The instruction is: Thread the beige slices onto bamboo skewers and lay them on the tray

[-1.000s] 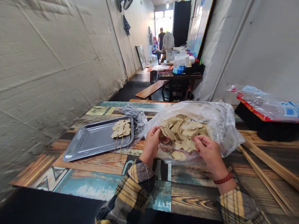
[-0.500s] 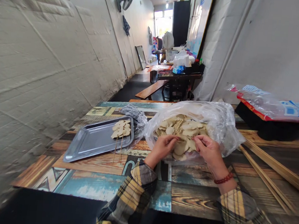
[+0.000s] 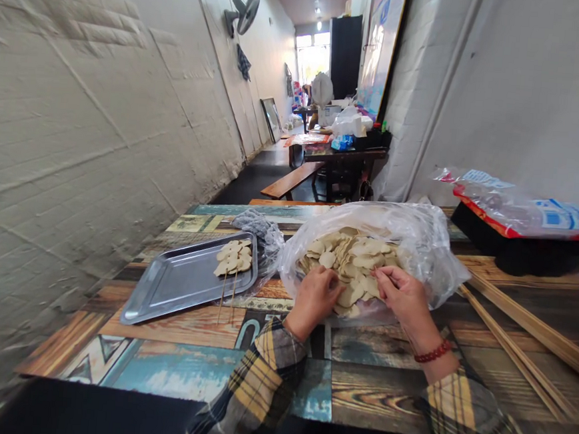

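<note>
Right grip is pinched together while left grip curls over pale slices, closure unclear.

The left hand has shifted from the left side of the pale slices to their near edge.

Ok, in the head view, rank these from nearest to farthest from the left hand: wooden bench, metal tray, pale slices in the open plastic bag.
From the left hand:
1. Pale slices: right at the fingers, in the open plastic bag.
2. Metal tray: to the left, on the table.
3. Wooden bench: ahead, beyond the table.
</note>
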